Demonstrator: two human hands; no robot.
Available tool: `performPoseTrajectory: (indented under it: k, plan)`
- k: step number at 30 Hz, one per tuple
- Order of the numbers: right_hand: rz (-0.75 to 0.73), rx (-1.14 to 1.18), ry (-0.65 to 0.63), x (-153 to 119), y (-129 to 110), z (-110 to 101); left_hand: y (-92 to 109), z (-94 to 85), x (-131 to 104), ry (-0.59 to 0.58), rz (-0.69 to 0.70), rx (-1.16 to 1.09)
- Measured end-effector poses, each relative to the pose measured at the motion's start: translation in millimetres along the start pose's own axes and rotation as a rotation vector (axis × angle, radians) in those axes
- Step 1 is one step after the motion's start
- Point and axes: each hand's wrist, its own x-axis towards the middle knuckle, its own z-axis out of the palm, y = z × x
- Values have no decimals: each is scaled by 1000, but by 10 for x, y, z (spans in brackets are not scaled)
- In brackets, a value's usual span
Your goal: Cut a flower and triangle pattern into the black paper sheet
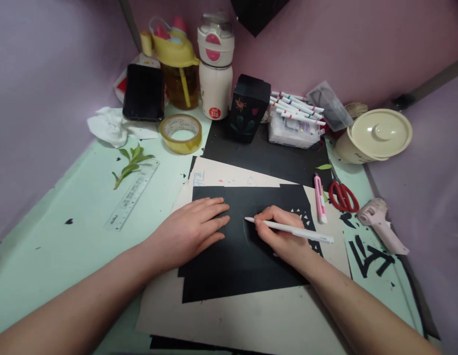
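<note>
Black paper lies over a pale board in the middle of the desk. My left hand rests flat on the paper's left part with its fingers spread, holding nothing. In my right hand is a white pen, pinched near its tip, which touches the black paper. A faint pale curved line shows on the paper just below the tip. Small cut-out triangles run along the paper's right edge, partly hidden by my right hand.
Red scissors, a pink cutter and a pink glue gun lie right, near black strips. A ruler, leaves and tape are left. Behind stand a white bottle, a black box and a lidded pot.
</note>
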Motion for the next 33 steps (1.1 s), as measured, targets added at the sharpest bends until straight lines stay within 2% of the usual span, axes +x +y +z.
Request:
performPoseTrajectory:
  k: [33]
  plan:
    - [-52, -8, 42, -56, 57, 13, -5, 1, -3, -13, 16, 42]
